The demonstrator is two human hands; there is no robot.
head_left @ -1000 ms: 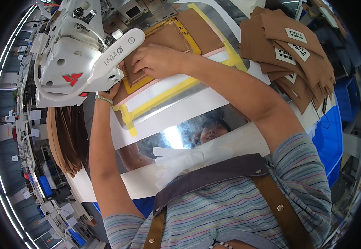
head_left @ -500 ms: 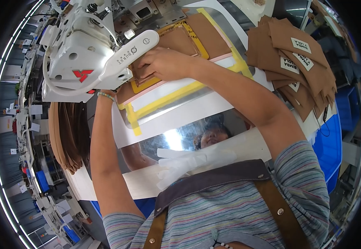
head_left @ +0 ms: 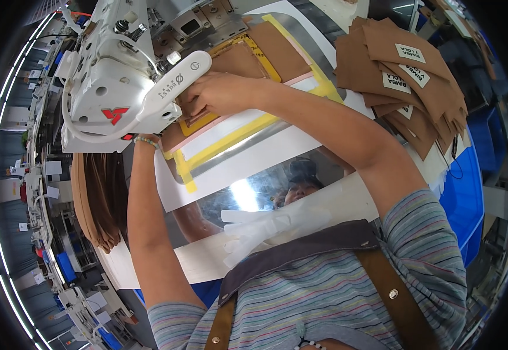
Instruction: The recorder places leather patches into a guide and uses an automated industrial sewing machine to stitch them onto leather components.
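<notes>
— What was the right hand [head_left: 216,93] doing beside the white sewing machine [head_left: 114,81]?

— It lay flat just under the machine's head, fingers spread and pressing down on the brown fabric piece [head_left: 207,116] that sat inside the yellow-taped template [head_left: 236,131]. It was a flat press, palm down, fingers closed round nothing.

— And the left hand [head_left: 143,139]?

— Mostly hidden below the machine's front edge. Only the wrist with a bead bracelet showed, so I could not tell whether it held anything.

— Where did the fabric lie relative to the machine?

— Directly beneath and just in front of the machine's head, reaching out under the right palm. Its edge ran along the inner rim of the template's window, touching the fingertips.

— How would that piece have handled, in your view?

— Light and limp, I judged, thin enough to wrinkle or creep under a sideways push. The template looked stiffer and smooth, likely to slide easily on the shiny table [head_left: 248,192]. Pressing flat near the window's edge seemed safer than pinching the cloth.

— Anything else near the machine?

— A fanned stack of brown pieces [head_left: 406,81] with white labels lay well to the right of it, and more brown material [head_left: 99,198] hung below it on the left.
</notes>
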